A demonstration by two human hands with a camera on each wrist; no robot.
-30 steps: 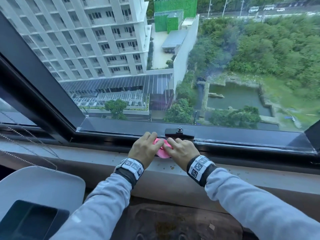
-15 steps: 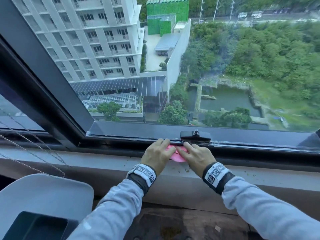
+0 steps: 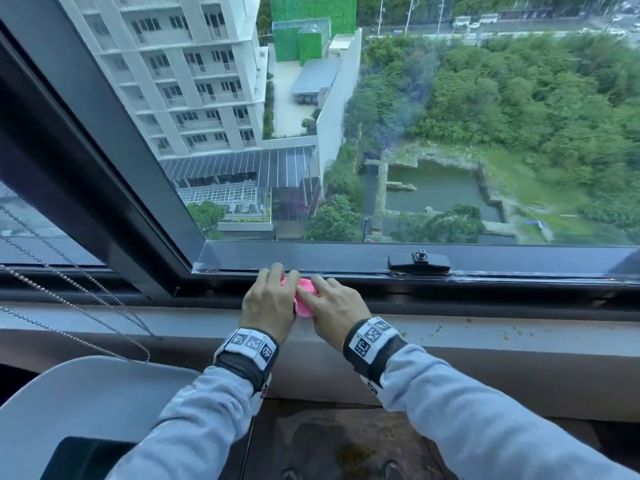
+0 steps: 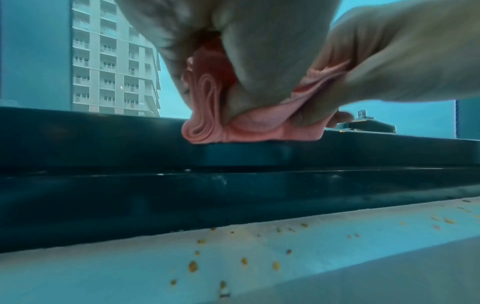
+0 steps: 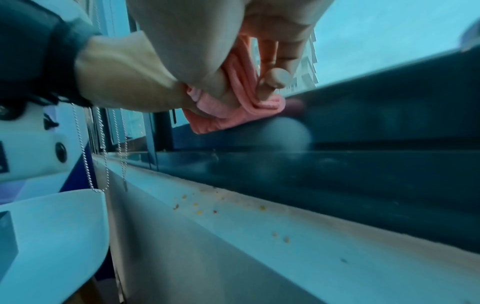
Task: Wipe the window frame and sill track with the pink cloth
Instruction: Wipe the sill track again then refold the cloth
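Observation:
The folded pink cloth (image 3: pixel 305 301) is pressed against the dark lower window frame (image 3: pixel 346 260), just above the sill track (image 3: pixel 450 289). My left hand (image 3: pixel 266 299) grips its left side and my right hand (image 3: pixel 334 304) its right side, knuckles nearly touching. In the left wrist view the cloth (image 4: pixel 249 129) bunches under the curled fingers and its lower edge rests on the frame rail (image 4: pixel 103 139). From the right wrist, thumb and fingers pinch the cloth (image 5: pixel 233 115) on the rail. Most of the cloth is hidden beneath both hands.
A black window latch (image 3: pixel 419 262) sits on the frame to the right of my hands. Yellowish crumbs (image 4: pixel 192 266) are scattered over the pale sill ledge (image 3: pixel 485 337). Bead chains (image 3: pixel 69 289) hang at left above a white chair (image 3: pixel 86 393). A slanted dark mullion (image 3: pixel 104 161) meets the frame left of the hands.
Both hands have slid the cloth leftward along the frame, from right under the latch to well left of it, nearer the slanted mullion.

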